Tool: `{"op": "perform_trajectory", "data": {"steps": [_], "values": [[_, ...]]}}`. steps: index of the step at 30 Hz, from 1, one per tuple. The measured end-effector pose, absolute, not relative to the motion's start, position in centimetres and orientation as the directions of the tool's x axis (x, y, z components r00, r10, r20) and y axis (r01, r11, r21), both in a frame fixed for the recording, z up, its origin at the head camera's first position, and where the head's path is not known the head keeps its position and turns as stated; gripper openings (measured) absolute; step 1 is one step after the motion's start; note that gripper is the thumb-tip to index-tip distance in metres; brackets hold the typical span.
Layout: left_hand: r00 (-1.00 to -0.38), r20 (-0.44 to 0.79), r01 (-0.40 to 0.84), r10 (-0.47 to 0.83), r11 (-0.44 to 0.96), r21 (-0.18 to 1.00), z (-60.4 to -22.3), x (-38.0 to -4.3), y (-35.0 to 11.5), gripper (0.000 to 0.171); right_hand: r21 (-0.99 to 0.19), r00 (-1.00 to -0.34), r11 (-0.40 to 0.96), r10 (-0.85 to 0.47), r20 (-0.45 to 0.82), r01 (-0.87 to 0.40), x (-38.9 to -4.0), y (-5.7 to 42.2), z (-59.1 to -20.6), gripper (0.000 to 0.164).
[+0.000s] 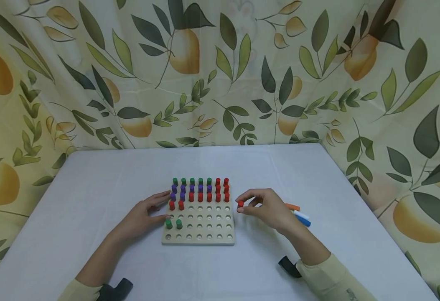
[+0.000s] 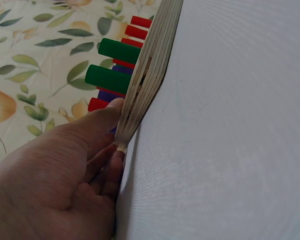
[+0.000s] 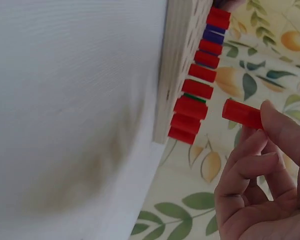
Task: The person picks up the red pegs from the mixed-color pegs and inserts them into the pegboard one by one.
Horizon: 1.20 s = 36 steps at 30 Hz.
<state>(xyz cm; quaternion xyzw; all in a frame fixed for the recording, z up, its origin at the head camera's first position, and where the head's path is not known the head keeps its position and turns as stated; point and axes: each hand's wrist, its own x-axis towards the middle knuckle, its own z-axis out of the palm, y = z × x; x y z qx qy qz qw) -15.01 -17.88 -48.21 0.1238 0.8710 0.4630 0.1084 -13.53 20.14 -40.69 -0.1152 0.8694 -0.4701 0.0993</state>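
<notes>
A pale wooden pegboard lies on the table with its round holes facing up. Green, purple and red pegs stand in its far rows, with two red pegs at the left of the row in front of them. Two green pegs stand nearer its front left. My left hand holds the board's left edge, thumb over the top and fingers by the side. Just off the board's right edge, my right hand pinches a red peg between thumb and fingertips, apart from the board.
Beyond my right hand, partly hidden by it, lie loose orange, white and blue pieces. The white-covered table ends at a leaf-and-fruit patterned curtain. Dark straps sit at both wrists.
</notes>
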Motion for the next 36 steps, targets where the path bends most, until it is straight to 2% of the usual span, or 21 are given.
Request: {"op": "perform_trajectory", "data": {"steps": [12, 17, 24, 36], "values": [[-0.946, -0.069, 0.122, 0.316, 0.545, 0.830, -48.3, -15.1, -18.0, 0.071, -0.875, -0.935, 0.460, -0.354, -0.024, -0.151, -15.4, 15.9, -40.8, 0.020], [-0.946, -0.073, 0.117, 0.315, 0.546, 0.830, -48.3, -15.1, -18.0, 0.071, -0.885, -0.928, 0.446, -0.371, -0.044, -0.136, -16.0, 14.2, -40.9, 0.020], [-0.945, -0.065, 0.125, 0.321, 0.537, 0.834, -48.3, -15.1, -18.0, 0.071, -0.864, -0.926, 0.492, -0.368, -0.091, -0.111, -16.7, 11.8, -41.3, 0.019], [-0.938, -0.040, 0.157, 0.344, 0.526, 0.836, -48.4, -15.3, -18.3, 0.072, -0.822, -0.901, 0.540, -0.425, -0.080, -0.182, -17.3, 8.9, -41.9, 0.018]]}}
